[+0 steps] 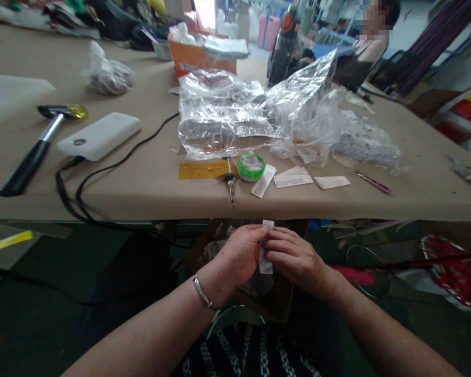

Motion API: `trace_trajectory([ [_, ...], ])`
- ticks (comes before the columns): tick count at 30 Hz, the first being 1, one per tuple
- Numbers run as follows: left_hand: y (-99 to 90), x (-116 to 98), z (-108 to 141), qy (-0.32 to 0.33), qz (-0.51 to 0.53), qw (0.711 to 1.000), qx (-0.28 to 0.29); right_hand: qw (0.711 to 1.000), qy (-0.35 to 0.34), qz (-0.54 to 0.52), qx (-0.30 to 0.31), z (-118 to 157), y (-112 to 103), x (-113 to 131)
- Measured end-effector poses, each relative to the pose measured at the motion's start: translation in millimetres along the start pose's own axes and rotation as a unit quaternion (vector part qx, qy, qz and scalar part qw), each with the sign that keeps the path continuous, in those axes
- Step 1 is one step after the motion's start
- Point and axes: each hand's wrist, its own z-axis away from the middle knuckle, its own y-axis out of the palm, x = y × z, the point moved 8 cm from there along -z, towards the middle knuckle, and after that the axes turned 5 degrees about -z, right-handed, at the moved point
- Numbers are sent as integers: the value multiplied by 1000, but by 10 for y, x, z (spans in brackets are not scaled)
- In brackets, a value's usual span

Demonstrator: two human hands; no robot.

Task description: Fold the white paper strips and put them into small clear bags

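Just below the table's front edge, my left hand (239, 256) and my right hand (296, 256) come together around a small white printed label strip (266, 266). My left thumb presses on its upper end, and the fingers of my right hand close on it from the other side. On the table beyond lie more white printed labels (293, 178), a single one (333, 181) to their right and another (263, 181) to their left. A green round tub (250, 166) stands beside a thin tool with a metal tip (230, 186).
Clear plastic bags (227, 115) spread across the table (172, 201). On the left are a hammer (43, 141) and a white power bank (100, 136) with black cables. Small scissors (372, 182) lie right. An open box (286, 293) is under my hands. Another person (372, 47) sits beyond.
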Motion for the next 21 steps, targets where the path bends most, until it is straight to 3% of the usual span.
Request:
trace_trajectory([
  [3, -40, 5, 25, -7, -16, 1000, -16, 999, 28, -37, -29, 8, -60, -1],
  [5, -43, -1, 62, -18, -36, 999, -21, 987, 104, -76, -97, 39, -171, -122],
  [8, -2, 1, 132, -38, -92, 995, -14, 923, 290, -164, -193, 171, -250, -465],
  [11, 23, 9, 182, -40, -133, 990, -19, 844, 402, -306, -179, 213, -70, -681],
  [14, 22, 39, 206, -42, -153, 987, -18, 804, 420, -387, -163, 158, 53, -722],
  [21, -52, 85, 253, -56, -195, 979, 9, 775, 426, -438, -163, 183, 141, -713],
])
